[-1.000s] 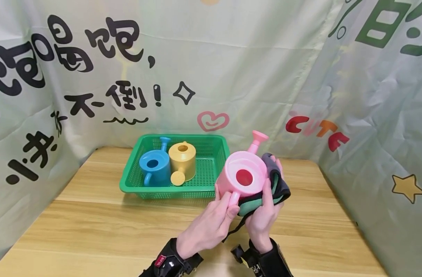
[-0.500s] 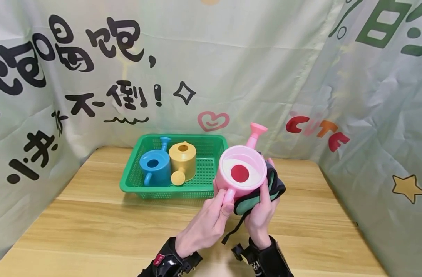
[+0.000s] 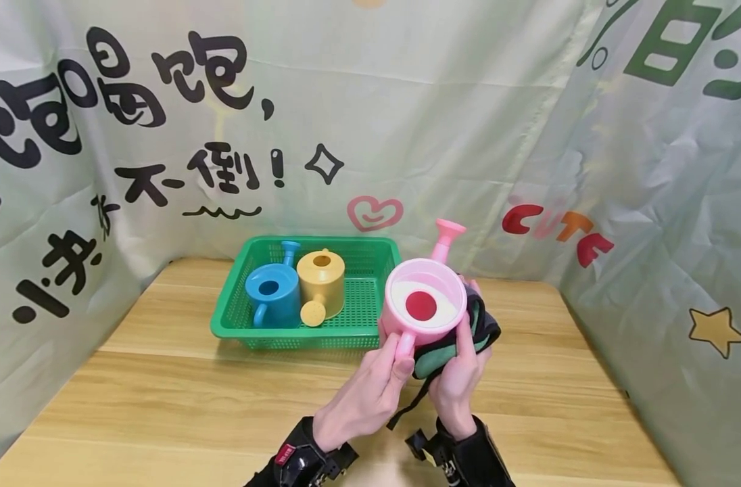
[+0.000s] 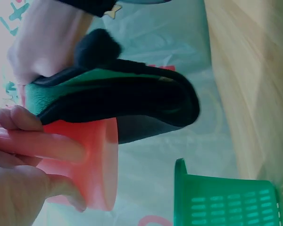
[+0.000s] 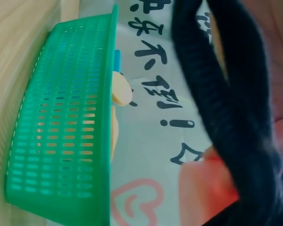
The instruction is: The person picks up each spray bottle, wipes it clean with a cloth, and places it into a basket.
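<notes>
A pink watering can [image 3: 401, 314] is held up above the table, its spout pointing away toward the backdrop. My left hand [image 3: 364, 396] grips its handle [image 4: 42, 145], with fingers and thumb wrapped round it in the left wrist view. On the can's right side, my right hand [image 3: 458, 382] holds a folded cloth [image 3: 433, 360], green and dark grey with black edging, against the wall. A black strap dangles from the cloth. In the right wrist view black edging [image 5: 240, 94] blocks much of the can. Some right fingers are hidden behind cloth and can.
A green perforated basket [image 3: 224, 323] stands at the back of the wooden table [image 3: 194, 419]. Inside its left part are a blue watering can [image 3: 279, 304] and a yellow watering can [image 3: 328, 287]. A printed fabric backdrop [image 3: 456, 135] encloses the back and sides.
The pink can and the cloth have shifted slightly left and up, and the can's top has tilted a little. Both hands keep their holds. The basket and its cans stay put.
</notes>
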`<control>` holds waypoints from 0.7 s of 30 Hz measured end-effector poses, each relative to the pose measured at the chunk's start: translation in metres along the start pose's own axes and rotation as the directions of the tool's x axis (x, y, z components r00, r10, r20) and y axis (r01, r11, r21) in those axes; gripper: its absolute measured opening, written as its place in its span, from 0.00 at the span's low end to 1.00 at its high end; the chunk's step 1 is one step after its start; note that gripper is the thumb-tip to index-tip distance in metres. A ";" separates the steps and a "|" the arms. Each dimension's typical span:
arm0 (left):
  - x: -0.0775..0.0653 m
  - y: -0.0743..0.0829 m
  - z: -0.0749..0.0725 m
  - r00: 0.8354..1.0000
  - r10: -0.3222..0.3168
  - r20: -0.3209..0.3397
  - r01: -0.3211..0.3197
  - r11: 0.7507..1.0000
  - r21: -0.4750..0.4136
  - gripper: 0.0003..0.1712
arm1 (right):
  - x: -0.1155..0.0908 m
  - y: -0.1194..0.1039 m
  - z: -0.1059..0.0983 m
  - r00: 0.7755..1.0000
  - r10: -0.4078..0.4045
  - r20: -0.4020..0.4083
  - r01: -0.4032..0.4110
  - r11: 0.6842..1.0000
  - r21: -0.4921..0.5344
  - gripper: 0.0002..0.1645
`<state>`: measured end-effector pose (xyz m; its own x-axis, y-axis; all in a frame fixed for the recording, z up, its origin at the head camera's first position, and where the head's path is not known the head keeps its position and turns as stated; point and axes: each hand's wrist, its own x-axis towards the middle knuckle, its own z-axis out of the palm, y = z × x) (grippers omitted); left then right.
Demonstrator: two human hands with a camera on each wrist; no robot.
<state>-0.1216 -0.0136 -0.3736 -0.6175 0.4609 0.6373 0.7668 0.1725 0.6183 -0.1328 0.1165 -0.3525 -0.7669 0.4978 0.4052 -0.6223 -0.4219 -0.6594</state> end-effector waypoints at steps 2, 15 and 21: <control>0.000 -0.002 0.001 1.000 0.002 0.010 -0.003 1.000 0.007 0.16 | 0.000 -0.002 0.001 1.000 -0.007 0.004 0.007 1.000 0.004 0.28; 0.001 -0.001 0.001 0.993 0.076 0.091 -0.089 0.985 0.147 0.16 | 0.011 -0.016 -0.005 0.996 0.013 0.088 -0.023 0.994 0.104 0.25; 0.001 0.002 0.002 0.993 0.106 0.044 -0.112 0.980 0.163 0.17 | 0.012 -0.014 -0.007 0.990 0.102 0.095 -0.112 0.988 0.108 0.27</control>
<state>-0.1202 -0.0109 -0.3726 -0.5246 0.5141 0.6786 0.8492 0.2594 0.4600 -0.1318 0.1340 -0.3427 -0.8376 0.3782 0.3941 -0.5459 -0.5543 -0.6282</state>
